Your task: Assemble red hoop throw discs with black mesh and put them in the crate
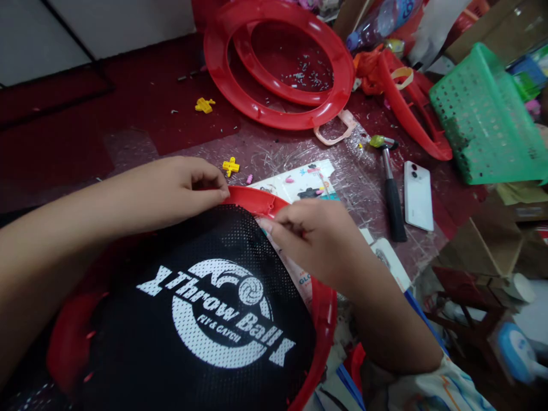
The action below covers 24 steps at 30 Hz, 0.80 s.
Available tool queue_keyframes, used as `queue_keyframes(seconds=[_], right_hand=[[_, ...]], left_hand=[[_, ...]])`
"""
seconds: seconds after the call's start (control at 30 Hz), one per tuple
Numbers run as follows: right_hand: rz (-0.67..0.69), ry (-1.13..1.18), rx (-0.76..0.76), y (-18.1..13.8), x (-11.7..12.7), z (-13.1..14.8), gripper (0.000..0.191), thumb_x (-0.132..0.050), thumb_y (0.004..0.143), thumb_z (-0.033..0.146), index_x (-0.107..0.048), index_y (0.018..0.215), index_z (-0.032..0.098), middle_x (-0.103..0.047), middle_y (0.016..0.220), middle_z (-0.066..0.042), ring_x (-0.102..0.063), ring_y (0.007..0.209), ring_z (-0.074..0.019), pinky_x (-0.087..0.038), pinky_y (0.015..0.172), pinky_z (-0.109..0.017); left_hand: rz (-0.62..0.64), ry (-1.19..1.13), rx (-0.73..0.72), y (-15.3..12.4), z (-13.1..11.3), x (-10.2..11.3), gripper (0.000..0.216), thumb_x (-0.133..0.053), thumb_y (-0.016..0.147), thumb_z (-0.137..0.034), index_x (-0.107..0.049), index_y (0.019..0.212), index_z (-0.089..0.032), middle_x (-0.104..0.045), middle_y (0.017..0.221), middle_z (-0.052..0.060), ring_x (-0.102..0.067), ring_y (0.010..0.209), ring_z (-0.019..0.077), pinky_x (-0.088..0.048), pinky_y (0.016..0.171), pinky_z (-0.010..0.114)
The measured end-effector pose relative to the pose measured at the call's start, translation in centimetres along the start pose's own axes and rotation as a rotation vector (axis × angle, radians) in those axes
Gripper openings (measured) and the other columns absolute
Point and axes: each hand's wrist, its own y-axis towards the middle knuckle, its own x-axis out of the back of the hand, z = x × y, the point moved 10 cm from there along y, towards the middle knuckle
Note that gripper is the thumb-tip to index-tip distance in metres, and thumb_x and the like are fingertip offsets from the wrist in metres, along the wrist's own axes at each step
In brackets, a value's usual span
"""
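A black mesh net printed "Throw Ball Fly & Catch" lies across a red plastic ring close in front of me. My left hand pinches at the far edge of the net, its thumb and fingertips against the ring's rim. To the right, my right hand is closed with thumb and index finger at the net's corner, also touching the rim. Its other fingers curl inward. What exactly lies between the fingertips is partly hidden. Between the hands, the ring's inner side with a small peg hole shows.
More red rings lie stacked at the back, with small metal pins scattered inside. A hammer, a white phone and a green basket are on the right. Yellow plastic pieces and a printed card lie beyond my hands.
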Motion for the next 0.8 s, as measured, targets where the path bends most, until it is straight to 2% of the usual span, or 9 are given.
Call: queue_keyframes(seconds=[0.07, 0.13, 0.2, 0.27, 0.4, 0.53, 0.7, 0.8], right_hand=[[0.153, -0.101, -0.035, -0.5, -1.5, 0.3, 0.035, -0.053, 0.092, 0.03, -0.061, 0.06, 0.016, -0.052, 0.054, 0.001, -0.036, 0.05, -0.0103, -0.023, 0.053, -0.028], [0.241, -0.183, -0.057, -0.7, -2.9, 0.4, 0.033, -0.051, 0.093, 0.028, -0.063, 0.065, 0.016, -0.056, 0.057, -0.002, -0.037, 0.05, -0.0114, -0.022, 0.053, -0.03], [0.263, -0.182, -0.068, -0.5, -3.7, 0.3, 0.029, -0.051, 0.092, 0.026, -0.065, 0.07, 0.015, -0.06, 0.061, -0.003, -0.04, 0.052, -0.012, -0.024, 0.053, -0.029], [0.234, -0.109, -0.1, -0.2, -3.7, -0.1, 0.023, -0.054, 0.09, 0.025, -0.065, 0.071, 0.016, -0.062, 0.064, -0.002, -0.043, 0.054, -0.0117, -0.026, 0.054, -0.028], [0.089, 0.067, -0.188, 0.1, -2.0, -1.3, 0.011, -0.065, 0.079, 0.022, -0.061, 0.07, 0.018, -0.062, 0.065, 0.002, -0.049, 0.059, -0.0108, -0.03, 0.057, -0.025], [0.045, 0.217, -0.204, 0.0, -1.3, -1.7, 0.011, -0.069, 0.078, 0.024, -0.063, 0.071, 0.019, -0.062, 0.066, 0.003, -0.052, 0.063, -0.0104, -0.033, 0.06, -0.024], [-0.09, 0.179, -0.155, 0.3, -0.6, -1.8, 0.017, -0.062, 0.085, 0.024, -0.062, 0.069, 0.018, -0.058, 0.065, 0.002, -0.049, 0.064, -0.0112, -0.034, 0.063, -0.026], [-0.232, 0.11, -0.066, 0.5, 0.2, -1.6, 0.015, -0.062, 0.084, 0.02, -0.06, 0.07, 0.017, -0.062, 0.083, -0.003, -0.054, 0.083, -0.0158, -0.039, 0.08, -0.03]], left_hand=[[-0.054, -0.013, -0.019, -0.1, -0.6, 0.5, 0.032, -0.047, 0.082, -0.047, -0.068, 0.09, -0.024, -0.07, 0.087, 0.0, -0.062, 0.077, 0.0205, -0.046, 0.064, 0.032], [-0.122, -0.015, -0.177, -0.4, -2.7, 0.9, 0.033, -0.045, 0.083, -0.045, -0.068, 0.093, -0.024, -0.07, 0.099, 0.001, -0.063, 0.091, 0.0216, -0.048, 0.078, 0.034], [-0.113, -0.009, -0.372, -0.9, -5.1, 0.4, 0.032, -0.044, 0.085, -0.041, -0.069, 0.094, -0.023, -0.07, 0.107, 0.001, -0.062, 0.102, 0.0217, -0.047, 0.091, 0.036], [-0.066, 0.012, -0.463, -1.2, -6.1, -0.6, 0.032, -0.044, 0.085, -0.041, -0.07, 0.094, -0.023, -0.068, 0.113, 0.002, -0.06, 0.107, 0.0221, -0.044, 0.099, 0.037], [-0.018, 0.017, -0.456, -1.0, -5.8, -1.4, 0.034, -0.048, 0.084, -0.045, -0.072, 0.093, -0.024, -0.064, 0.118, 0.004, -0.058, 0.112, 0.0227, -0.043, 0.102, 0.036], [-0.028, -0.023, -0.397, -0.6, -5.3, -1.2, 0.03, -0.052, 0.08, -0.045, -0.075, 0.083, -0.026, -0.064, 0.116, 0.002, -0.058, 0.111, 0.0227, -0.045, 0.099, 0.034], [-0.125, -0.07, -0.348, -0.9, -5.5, -0.4, 0.028, -0.051, 0.081, -0.043, -0.07, 0.072, -0.023, -0.069, 0.105, 0.001, -0.06, 0.107, 0.0203, -0.045, 0.097, 0.031], [-0.173, -0.109, -0.348, -1.3, -5.6, 0.0, 0.025, -0.051, 0.082, -0.039, -0.066, 0.071, -0.022, -0.069, 0.098, 0.0, -0.061, 0.101, 0.0196, -0.045, 0.091, 0.03]])
